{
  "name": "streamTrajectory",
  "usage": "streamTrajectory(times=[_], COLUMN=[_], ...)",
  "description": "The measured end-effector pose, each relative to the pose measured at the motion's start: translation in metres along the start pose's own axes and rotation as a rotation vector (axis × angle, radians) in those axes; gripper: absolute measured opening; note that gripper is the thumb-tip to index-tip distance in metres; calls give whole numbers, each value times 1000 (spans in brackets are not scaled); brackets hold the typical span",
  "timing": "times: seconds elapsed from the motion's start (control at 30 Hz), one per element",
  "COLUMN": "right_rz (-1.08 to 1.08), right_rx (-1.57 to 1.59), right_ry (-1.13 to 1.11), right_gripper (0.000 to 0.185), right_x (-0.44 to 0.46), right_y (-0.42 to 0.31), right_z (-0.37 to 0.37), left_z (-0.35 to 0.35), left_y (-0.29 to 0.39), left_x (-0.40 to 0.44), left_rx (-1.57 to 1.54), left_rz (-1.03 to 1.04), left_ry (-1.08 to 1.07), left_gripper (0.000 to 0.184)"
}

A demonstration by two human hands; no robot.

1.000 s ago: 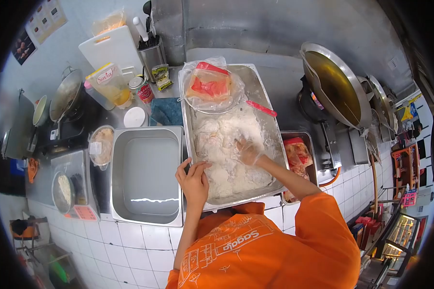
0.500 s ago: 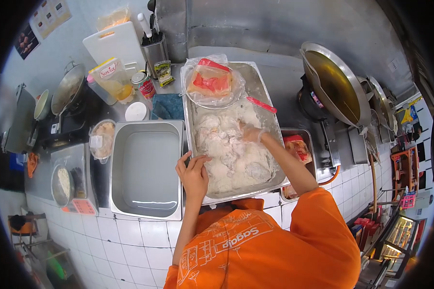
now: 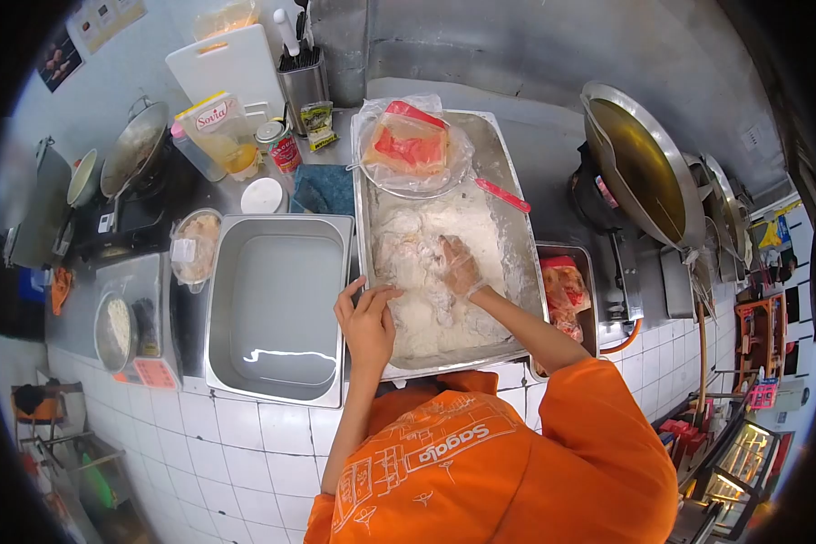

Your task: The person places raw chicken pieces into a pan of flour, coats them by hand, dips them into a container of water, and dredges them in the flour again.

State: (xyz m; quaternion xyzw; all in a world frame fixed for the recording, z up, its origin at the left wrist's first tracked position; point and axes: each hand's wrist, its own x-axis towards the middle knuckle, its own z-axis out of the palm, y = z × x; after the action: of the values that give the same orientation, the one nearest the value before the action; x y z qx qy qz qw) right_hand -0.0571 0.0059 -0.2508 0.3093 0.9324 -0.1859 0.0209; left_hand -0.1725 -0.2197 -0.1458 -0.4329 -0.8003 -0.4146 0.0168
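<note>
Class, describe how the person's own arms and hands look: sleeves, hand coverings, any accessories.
Loose, short orange fabric sleeves leave both forearms uncovered. The right hand appears to wear a thin, clear plastic glove; no glove, ring or watch shows on the left hand.

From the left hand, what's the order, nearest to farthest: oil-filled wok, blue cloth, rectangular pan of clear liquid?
1. Rectangular pan, just left of the left hand.
2. Blue cloth, beyond the pan's back edge.
3. Oil-filled wok, far right.
</note>
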Motion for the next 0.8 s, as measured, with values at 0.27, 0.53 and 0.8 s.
streamTrajectory(times=[0.27,0.53,0.8], right_rz=[-197,275,206], right_rx=[151,60,-1], right_ry=[-65,8,65], right_gripper=[85,75,71], right_x=[60,135,224], right_y=[85,56,106], right_z=[-22,55,24], left_z=[-2,5,3], left_y=[1,-5,-1], left_x=[0,2,4], left_rx=[-4,56,70], left_rz=[-25,-55,-87], left_ry=[-19,-19,-81], left_gripper=[33,38,38])
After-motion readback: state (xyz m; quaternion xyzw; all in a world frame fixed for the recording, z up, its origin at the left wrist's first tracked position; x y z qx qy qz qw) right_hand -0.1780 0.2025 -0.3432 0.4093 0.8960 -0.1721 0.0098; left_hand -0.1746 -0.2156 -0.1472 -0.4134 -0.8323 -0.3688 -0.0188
